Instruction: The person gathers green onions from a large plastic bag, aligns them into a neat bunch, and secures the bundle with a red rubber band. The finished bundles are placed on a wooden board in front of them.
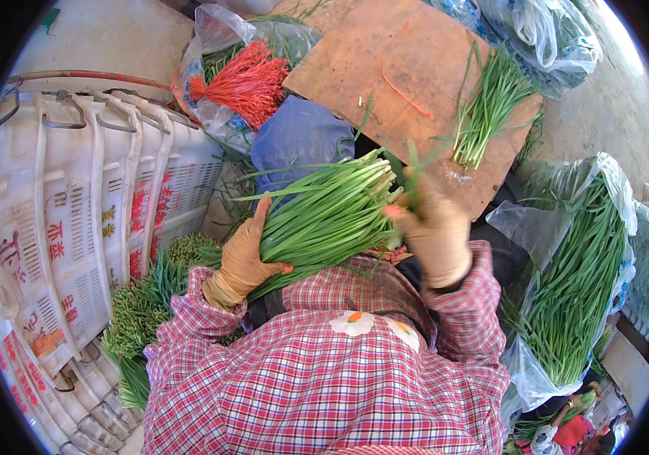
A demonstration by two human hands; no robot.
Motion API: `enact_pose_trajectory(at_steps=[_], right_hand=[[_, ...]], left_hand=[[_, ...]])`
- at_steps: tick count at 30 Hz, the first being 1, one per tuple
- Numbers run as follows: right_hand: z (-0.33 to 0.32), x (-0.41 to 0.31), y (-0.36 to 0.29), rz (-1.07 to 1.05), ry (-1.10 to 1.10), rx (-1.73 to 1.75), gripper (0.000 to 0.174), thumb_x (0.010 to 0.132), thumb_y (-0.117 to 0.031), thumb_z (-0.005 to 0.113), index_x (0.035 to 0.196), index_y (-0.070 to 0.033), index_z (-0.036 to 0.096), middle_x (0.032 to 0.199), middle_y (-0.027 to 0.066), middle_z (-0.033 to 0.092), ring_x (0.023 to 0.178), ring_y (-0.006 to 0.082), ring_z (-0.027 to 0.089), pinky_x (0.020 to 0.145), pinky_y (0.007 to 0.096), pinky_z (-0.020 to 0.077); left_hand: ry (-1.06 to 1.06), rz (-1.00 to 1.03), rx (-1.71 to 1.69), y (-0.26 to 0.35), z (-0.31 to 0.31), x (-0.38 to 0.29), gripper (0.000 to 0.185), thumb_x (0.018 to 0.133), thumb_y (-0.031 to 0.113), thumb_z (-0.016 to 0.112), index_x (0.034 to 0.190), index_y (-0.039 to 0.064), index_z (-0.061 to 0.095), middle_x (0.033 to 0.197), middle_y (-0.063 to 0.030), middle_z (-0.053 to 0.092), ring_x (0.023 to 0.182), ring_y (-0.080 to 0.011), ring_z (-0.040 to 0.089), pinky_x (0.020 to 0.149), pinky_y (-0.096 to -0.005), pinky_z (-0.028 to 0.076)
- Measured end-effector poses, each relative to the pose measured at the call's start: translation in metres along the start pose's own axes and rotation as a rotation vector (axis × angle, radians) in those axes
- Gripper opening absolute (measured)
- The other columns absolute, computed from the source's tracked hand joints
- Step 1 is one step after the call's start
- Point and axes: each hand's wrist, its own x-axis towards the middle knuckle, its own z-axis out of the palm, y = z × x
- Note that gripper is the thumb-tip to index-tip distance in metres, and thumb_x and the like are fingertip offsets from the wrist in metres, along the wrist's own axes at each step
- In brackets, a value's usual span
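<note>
A thick bundle of green garlic chives (324, 210) lies across my lap, its pale cut ends to the right. My left hand (245, 259), in a tan glove with bare fingertips, grips the leafy left side of the bundle. Just beyond the cut ends, my right hand (435, 230) is gloved the same way and blurred by motion. A few blurred green chive leaves (414, 185) show between its thumb and fingers. A smaller heap of chives (489, 108) rests on the brown board (347, 74) before me, with a red tie (404, 96) lying beside it.
A bunch of red ties (245, 82) tops a plastic bag at the upper left. Stacked white crates (68, 210) line the left, beside tied bundles of budded stems (137, 313). Open bags of chives (574, 284) stand at right. Another person's arm (560, 415) shows at lower right.
</note>
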Motion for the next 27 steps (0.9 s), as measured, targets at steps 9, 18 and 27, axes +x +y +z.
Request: enact_pose_trajectory(at_steps=[9, 18, 27], right_hand=[[0.043, 0.027, 0.001, 0.159, -0.309, -0.280, 0.084, 0.068, -0.022, 0.073, 0.137, -0.004, 0.028, 0.078, 0.0106, 0.063, 0.070, 0.0280, 0.062, 0.062, 0.0358, 0.0493], [0.050, 0.014, 0.028, 0.478, -0.107, 1.042, 0.072, 0.070, 0.008, 0.064, 0.134, -0.002, 0.034, 0.078, 0.0087, 0.063, 0.070, 0.0166, 0.062, 0.067, 0.0267, 0.0507], [0.064, 0.013, 0.039, 0.353, 0.231, 0.640, 0.043, 0.074, 0.009, 0.062, 0.114, -0.006, 0.053, 0.077, 0.0021, 0.060, 0.069, 0.0079, 0.056, 0.062, 0.0226, 0.0484]], left_hand=[[0.026, -0.101, 0.094, 0.011, 0.010, -0.015, 0.125, 0.045, 0.035, 0.084, 0.143, 0.007, 0.012, 0.141, -0.0144, 0.032, 0.109, -0.0319, 0.050, 0.092, -0.0347, 0.041], [0.088, -0.064, -0.272, -0.021, 0.012, -0.009, 0.119, 0.055, 0.051, 0.079, 0.144, 0.012, 0.010, 0.131, -0.0167, 0.043, 0.115, -0.0296, 0.047, 0.096, -0.0352, 0.037], [0.175, -0.117, -0.195, -0.016, 0.027, -0.014, 0.125, 0.052, 0.054, 0.079, 0.144, 0.009, 0.006, 0.136, -0.0185, 0.039, 0.121, -0.0310, 0.044, 0.097, -0.0344, 0.038]])
